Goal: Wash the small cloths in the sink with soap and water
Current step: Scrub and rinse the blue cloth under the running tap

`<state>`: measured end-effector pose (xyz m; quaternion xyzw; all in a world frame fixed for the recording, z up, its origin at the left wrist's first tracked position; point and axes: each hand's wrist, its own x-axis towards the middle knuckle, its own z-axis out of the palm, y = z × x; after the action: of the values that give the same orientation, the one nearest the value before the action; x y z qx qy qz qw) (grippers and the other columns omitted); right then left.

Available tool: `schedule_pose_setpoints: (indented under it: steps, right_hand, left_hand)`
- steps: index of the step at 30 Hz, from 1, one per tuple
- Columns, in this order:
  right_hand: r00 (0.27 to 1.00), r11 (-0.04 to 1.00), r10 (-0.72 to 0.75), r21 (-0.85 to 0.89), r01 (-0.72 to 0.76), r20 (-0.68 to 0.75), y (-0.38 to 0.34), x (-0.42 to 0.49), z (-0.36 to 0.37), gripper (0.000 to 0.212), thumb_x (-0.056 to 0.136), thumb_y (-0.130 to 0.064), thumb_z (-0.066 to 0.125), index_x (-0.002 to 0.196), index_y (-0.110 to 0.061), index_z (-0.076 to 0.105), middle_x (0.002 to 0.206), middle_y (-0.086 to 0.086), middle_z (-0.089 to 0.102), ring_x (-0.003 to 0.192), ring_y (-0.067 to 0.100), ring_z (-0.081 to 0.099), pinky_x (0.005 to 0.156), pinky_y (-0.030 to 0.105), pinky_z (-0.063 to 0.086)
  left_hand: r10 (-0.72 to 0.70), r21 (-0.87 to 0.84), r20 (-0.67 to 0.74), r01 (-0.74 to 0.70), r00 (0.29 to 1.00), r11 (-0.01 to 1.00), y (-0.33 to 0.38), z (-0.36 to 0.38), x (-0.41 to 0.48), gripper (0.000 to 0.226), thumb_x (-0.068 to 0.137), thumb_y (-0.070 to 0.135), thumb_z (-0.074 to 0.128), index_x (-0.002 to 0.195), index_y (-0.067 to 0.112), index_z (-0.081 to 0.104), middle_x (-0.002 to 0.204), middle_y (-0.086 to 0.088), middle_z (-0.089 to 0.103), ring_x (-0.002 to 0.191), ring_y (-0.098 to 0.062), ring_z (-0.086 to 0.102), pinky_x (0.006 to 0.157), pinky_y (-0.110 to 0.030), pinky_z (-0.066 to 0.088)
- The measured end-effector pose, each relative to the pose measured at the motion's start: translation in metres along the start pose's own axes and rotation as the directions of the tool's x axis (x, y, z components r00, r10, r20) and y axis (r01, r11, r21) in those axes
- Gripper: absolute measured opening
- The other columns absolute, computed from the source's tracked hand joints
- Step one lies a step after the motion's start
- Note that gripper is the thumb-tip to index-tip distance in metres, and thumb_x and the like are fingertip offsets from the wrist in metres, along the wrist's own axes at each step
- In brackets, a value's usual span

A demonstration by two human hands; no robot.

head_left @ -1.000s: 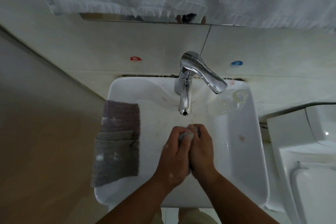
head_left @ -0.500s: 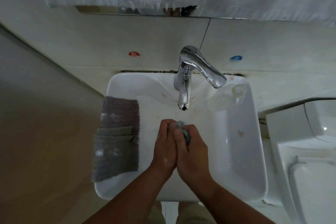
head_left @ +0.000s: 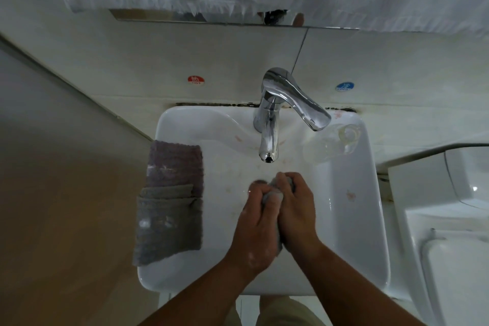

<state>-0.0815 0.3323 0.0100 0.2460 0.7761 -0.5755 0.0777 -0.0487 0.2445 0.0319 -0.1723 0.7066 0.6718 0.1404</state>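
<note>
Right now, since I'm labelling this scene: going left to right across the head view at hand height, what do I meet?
Folded grey cloth on the sink rim → left hand → right hand (both gripping a small cloth) → white toilet.

Forearms (head_left: 211, 296): bare up to frame edge.
Left hand (head_left: 255, 227): white foam flecks on back.
Trousers (head_left: 288, 311): beige cloth.

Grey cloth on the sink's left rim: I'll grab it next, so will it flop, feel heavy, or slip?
Probably floppy: the grey cloth lies limp, its folded top over the purple cloth. Likely light, heavier if wet; its white flecks may be suds. One corner seems to overhang the sink rim, so a push might slide it off.
</note>
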Motion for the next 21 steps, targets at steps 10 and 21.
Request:
schedule_pose_setpoints:
  steps: [10, 21]
  right_hand:
    - [1.0, 1.0, 0.023, 0.018, -0.023, 0.004, -0.005, 0.004, 0.0, 0.02, 0.101, -0.034, 0.056, 0.086, -0.024, 0.065, 0.078, -0.005, 0.07, 0.073, 0.009, 0.067, 0.075, 0.042, 0.058]
    - [0.997, 0.996, 0.068, 0.047, -0.07, 0.048, -0.003, -0.003, 0.005, 0.022, 0.103, -0.033, 0.053, 0.089, -0.019, 0.064, 0.078, 0.0, 0.07, 0.074, 0.014, 0.068, 0.067, 0.034, 0.056]
  left_hand:
    - [-0.021, -0.03, 0.007, 0.021, 1.0, 0.999, 0.013, 0.001, -0.001, 0.017, 0.106, 0.029, 0.043, 0.102, 0.022, 0.058, 0.092, 0.01, 0.068, 0.085, -0.004, 0.067, 0.069, -0.02, 0.055]
    - [-0.01, 0.009, 0.0, 0.01, 1.0, 1.0, 0.003, -0.002, 0.003, 0.018, 0.106, 0.037, 0.045, 0.099, 0.026, 0.058, 0.091, 0.008, 0.068, 0.086, -0.011, 0.068, 0.072, -0.029, 0.058]
